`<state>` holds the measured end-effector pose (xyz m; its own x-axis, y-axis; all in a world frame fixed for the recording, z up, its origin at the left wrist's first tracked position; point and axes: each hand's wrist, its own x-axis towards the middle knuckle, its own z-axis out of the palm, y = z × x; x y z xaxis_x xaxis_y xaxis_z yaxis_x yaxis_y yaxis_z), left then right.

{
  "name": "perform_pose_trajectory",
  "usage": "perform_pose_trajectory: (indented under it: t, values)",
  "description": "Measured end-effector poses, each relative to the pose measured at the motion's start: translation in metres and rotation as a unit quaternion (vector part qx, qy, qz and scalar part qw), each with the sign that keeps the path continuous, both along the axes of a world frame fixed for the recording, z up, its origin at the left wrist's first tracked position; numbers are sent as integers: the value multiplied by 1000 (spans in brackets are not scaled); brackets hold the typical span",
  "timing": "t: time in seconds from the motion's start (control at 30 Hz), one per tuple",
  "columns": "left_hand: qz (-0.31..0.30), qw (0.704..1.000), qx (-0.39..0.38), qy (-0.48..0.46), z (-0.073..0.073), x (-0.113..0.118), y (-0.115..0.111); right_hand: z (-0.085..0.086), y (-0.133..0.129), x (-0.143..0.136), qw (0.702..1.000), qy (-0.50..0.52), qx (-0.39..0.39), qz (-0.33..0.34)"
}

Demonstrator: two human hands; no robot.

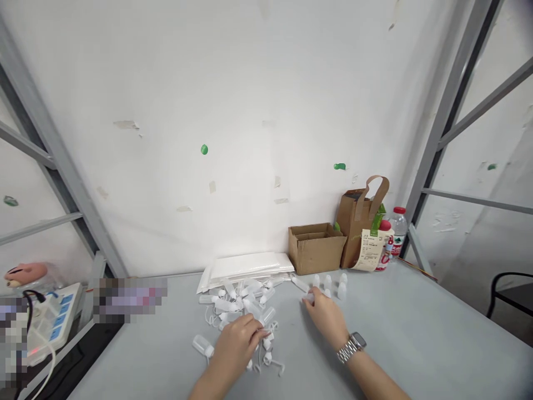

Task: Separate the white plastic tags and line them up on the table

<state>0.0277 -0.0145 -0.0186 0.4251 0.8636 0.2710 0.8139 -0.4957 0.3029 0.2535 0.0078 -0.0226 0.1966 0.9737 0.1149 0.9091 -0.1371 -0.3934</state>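
Observation:
Small translucent plastic squeeze bottles [225,305] lie in a loose pile with white caps and thin tubes. My left hand [237,344] is at the pile's near right side, its thumb and fingers pinched together. A bottle [267,316] and a white cap [267,343] are right by those fingertips; what they grip is hidden. My right hand [327,316], with a metal-band watch [351,347] on the wrist, is closed around a mostly hidden small plastic bottle on the table. Several bottles [342,290] stand upright just beyond it. One bottle [300,283] lies tilted to its left.
Flat white packets [245,268] lie against the wall behind the pile. An open cardboard box [317,253], a brown paper bag [353,222] and drink bottles [397,230] stand at the back right. A power strip [58,322] with cables lies at the left.

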Motion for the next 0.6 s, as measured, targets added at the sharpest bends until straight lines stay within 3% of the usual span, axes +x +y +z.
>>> perform_pose_trajectory:
  t: [0.37, 0.6]
  values:
    - [10, 999, -36, -7, 2, 2, -1, 4, 2, 4, 1000, -18, 5, -4]
    - [4, 1000, -13, -5, 0, 2, 0, 6, 0, 8, 999, -38, 13, -8]
